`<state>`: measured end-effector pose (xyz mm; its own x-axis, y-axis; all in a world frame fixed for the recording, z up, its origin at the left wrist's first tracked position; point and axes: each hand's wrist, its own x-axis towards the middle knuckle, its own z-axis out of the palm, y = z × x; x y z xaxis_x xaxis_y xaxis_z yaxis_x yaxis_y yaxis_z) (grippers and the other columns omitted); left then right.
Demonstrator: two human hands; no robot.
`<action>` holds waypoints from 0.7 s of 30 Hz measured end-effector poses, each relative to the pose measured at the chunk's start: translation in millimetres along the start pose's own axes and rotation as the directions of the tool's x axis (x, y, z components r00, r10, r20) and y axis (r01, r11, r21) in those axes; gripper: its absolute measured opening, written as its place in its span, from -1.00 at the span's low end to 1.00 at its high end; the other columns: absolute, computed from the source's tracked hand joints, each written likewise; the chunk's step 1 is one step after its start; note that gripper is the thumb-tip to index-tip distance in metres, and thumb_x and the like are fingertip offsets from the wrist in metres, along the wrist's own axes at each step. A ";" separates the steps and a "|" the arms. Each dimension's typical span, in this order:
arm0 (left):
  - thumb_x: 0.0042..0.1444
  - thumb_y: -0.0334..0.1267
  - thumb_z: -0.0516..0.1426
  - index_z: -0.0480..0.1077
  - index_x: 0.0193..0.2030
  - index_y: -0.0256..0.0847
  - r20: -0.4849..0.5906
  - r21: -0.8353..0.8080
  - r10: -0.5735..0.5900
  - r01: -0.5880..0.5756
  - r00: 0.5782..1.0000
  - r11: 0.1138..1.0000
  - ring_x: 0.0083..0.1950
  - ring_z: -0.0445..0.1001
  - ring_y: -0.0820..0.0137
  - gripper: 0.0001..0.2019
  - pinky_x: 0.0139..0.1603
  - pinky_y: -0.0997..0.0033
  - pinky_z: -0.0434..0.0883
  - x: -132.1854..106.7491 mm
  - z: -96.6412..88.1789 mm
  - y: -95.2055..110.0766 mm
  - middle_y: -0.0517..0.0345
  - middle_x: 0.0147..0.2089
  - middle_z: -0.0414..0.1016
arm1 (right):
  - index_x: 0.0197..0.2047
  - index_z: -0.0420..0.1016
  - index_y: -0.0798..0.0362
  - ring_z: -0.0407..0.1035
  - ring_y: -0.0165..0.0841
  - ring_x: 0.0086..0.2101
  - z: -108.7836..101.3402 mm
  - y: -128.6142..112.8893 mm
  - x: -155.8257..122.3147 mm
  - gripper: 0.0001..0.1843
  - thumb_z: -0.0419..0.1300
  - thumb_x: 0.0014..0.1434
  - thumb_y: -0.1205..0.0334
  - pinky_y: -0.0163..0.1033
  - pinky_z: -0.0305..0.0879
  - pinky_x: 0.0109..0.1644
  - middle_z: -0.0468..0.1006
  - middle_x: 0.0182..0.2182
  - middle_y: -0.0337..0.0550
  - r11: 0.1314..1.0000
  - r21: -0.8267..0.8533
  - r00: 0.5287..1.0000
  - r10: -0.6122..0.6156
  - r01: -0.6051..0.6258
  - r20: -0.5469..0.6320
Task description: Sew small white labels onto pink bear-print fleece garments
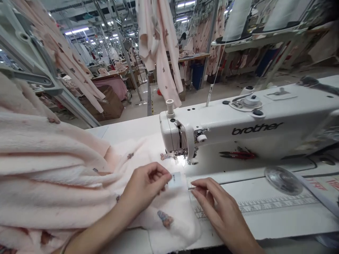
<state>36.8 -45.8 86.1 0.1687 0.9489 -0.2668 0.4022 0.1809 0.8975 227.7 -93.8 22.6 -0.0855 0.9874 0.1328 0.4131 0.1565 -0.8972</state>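
My left hand point(144, 188) pinches a small white label point(175, 180) against the pale pink fleece fabric point(169, 208), just in front of the presser foot point(185, 157) of a white Brother sewing machine point(238, 123). My right hand point(215, 206) rests on the fabric's right edge, fingers curled and pressing it down on the machine table point(278, 215). A large pile of the same pink fleece point(47, 169) lies to my left.
Red thread snips point(238, 154) lie under the machine arm. A clear round dish point(283, 180) sits at the right, and a printed ruler point(265, 204) runs along the table. Pink garments point(159, 46) hang behind; racks and work tables fill the hall.
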 end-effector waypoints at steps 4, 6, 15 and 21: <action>0.06 -0.19 0.15 0.40 -0.44 -0.26 -0.034 0.206 0.011 -0.003 0.999 0.978 -0.50 0.41 0.43 -0.83 -0.45 0.49 0.29 32.5 5.3 -13.4 0.17 -0.54 0.43 | -0.13 0.41 0.04 0.32 -0.28 -0.27 12.4 24.3 -0.2 -0.80 -0.03 0.31 0.28 -0.22 0.32 -0.26 0.37 -0.28 -0.06 0.861 -0.370 0.930 -0.366 0.349 0.027; 0.06 -0.20 0.13 0.39 -0.46 -0.26 0.004 0.232 -0.016 0.014 1.000 0.973 -0.51 0.40 0.41 -0.82 -0.45 0.48 0.28 43.8 11.2 -25.5 0.17 -0.56 0.42 | -0.21 0.39 0.06 0.29 -0.29 -0.34 18.2 29.0 0.9 -0.82 -0.04 0.29 0.34 -0.22 0.30 -0.34 0.33 -0.33 -0.08 0.803 -0.456 0.912 -0.405 0.384 0.055; 0.08 -0.16 0.13 0.38 -0.41 -0.27 0.066 0.110 -0.069 0.062 0.995 0.992 -0.51 0.38 0.44 -0.80 -0.41 0.48 0.29 47.4 22.1 -40.1 0.20 -0.56 0.41 | -0.03 0.33 0.16 0.29 -0.24 -0.24 32.0 32.3 6.5 -0.79 0.00 0.30 0.32 -0.17 0.27 -0.21 0.36 -0.27 -0.03 0.754 -0.567 0.894 -0.444 0.332 -0.066; 0.07 -0.19 0.12 0.40 -0.41 -0.27 0.068 0.146 -0.077 0.066 0.995 0.987 -0.51 0.39 0.43 -0.82 -0.41 0.47 0.29 50.8 23.8 -42.5 0.20 -0.57 0.41 | 0.06 0.35 0.20 0.26 -0.27 -0.31 36.1 34.9 4.8 -0.70 -0.02 0.30 0.33 -0.19 0.26 -0.29 0.34 -0.31 -0.04 0.714 -0.618 0.900 -0.434 0.330 -0.021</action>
<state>49.6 -11.5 26.0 0.1984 0.9122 -0.3585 0.5398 0.2036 0.8168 209.0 -84.3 -23.3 -0.2376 0.8216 0.5181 0.8268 0.4510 -0.3362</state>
